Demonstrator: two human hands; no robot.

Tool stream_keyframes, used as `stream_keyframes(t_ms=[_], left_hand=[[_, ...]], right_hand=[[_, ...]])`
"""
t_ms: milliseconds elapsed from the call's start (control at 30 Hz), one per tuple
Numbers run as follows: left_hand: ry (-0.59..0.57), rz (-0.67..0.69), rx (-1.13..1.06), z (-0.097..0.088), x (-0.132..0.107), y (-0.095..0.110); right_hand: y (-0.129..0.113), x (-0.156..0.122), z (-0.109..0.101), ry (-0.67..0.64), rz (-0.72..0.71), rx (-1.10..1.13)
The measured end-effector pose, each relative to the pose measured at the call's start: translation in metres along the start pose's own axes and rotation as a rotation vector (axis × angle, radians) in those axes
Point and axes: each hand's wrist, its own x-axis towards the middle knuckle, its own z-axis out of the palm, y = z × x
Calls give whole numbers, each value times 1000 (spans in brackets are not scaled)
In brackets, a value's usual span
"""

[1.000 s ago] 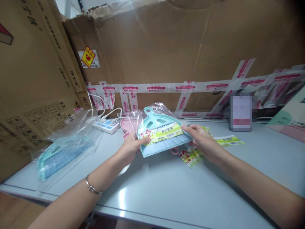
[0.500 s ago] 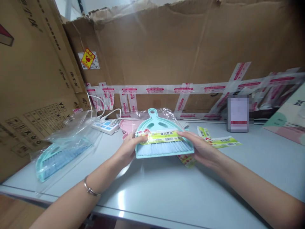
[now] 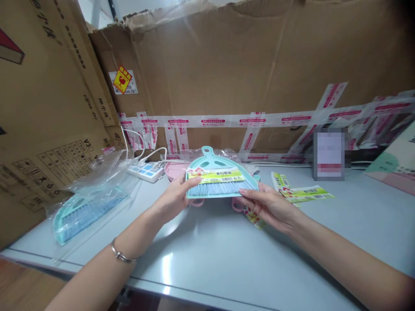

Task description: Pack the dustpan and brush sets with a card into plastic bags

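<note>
Nearest, the bare front of the worktop (image 3: 181, 276) runs to its near edge. Toward its left near corner, a second turquoise set (image 3: 90, 216) lies in clear plastic, as it did a second ago.

Above the worktop's middle, the left hand (image 3: 173, 194) grips the left side of a turquoise dustpan-and-brush set (image 3: 215, 163), thumb on its printed band (image 3: 223, 176). The right hand (image 3: 267, 205) pinches the near right corner: its thumb has slipped from the band down to the bristles (image 3: 210, 188). The set has also levelled out and its near rim has risen, baring two pink loops (image 3: 196, 202) beneath. For the work in hand, I read this as a regrip, since both hands bear the set and the band stays on.

Farther, loose labels (image 3: 311, 193) lie right of centre. A pink plastic piece (image 3: 175, 170) sits behind the left hand, and a power strip (image 3: 145, 172) stands near the far edge, before a cardboard box (image 3: 210, 65).
</note>
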Motion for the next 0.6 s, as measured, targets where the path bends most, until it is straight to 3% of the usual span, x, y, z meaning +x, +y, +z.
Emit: stream_keyframes(t_ms=[67,133,400,600], left_hand=[[-63,43,26,0,0,-1],[-48,66,55,-1,1,-3],[209,-27,76,-3,11,-20],[242,-26,172,-1,11,-23]], right_hand=[[1,-1,3,55,-17,49],[1,-2,5,88,-30,67],[8,-5,10,206,-53,-79],[9,-4,7,186,-86,-64]])
